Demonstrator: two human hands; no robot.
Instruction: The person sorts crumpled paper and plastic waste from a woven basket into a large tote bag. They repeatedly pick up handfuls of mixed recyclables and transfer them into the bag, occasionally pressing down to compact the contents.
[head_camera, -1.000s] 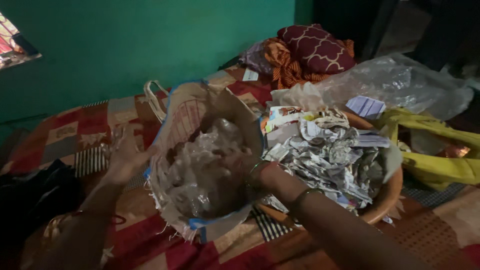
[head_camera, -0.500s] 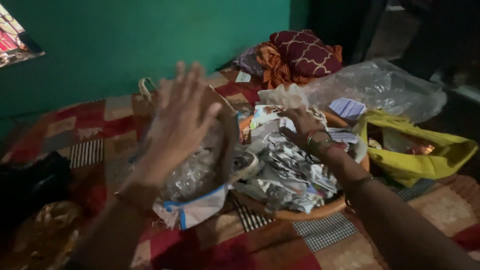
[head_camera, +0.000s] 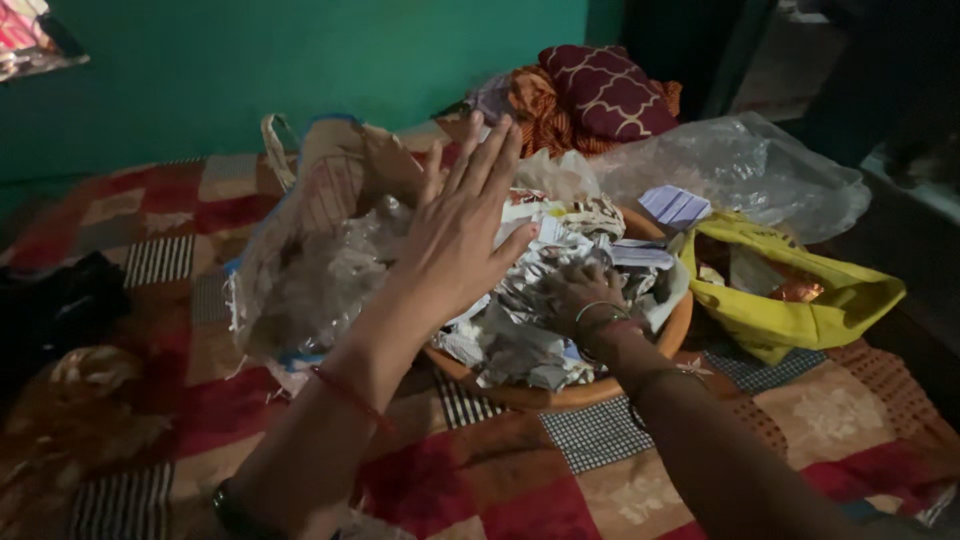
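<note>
The woven sack (head_camera: 300, 250) already holds clear plastic, while the right hand (head_camera: 570, 295) grips crumpled papers heaped in the basin (head_camera: 640, 355); left hand (head_camera: 460, 235) hovers spread open.

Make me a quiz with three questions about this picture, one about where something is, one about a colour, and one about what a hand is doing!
1. Where is the right hand?
A. on the crumpled paper scraps in the round basin
B. on the maroon pillow
C. inside the yellow bag

2. What colour is the wall?
A. white
B. green
C. pink

3. How is the left hand?
A. closed in a fist
B. gripping a cup
C. open, fingers spread, holding nothing

Answers: 1 A, the hand lies on the scraps in the basin. 2 B, the wall behind the bed is green. 3 C, the palm is flat and raised between the woven sack and the basin.
</note>
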